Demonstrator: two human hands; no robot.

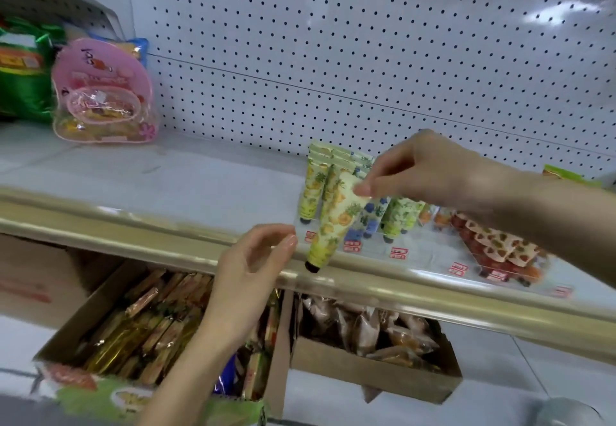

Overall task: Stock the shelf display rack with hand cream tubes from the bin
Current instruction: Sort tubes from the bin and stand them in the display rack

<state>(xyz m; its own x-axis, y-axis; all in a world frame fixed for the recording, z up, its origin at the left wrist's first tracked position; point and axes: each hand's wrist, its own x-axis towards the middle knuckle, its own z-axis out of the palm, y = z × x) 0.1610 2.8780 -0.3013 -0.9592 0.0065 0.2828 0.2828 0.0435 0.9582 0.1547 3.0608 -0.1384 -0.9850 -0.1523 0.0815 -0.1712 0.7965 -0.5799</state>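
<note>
Hand cream tube hangs before display rack, long axis 1-to-7 o'clock, cap down. Right hand pinches crimp end (upper end). Left hand at tube's 9 o'clock, fingers loosely curled, empty; contact unclear.

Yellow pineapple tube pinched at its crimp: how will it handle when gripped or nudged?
Probably light: the right hand hangs the pineapple tube from a fingertip pinch. Glossy skin looks slippery and likely soft. Standing on its small black cap, it would probably tip without support from the rack.
</note>
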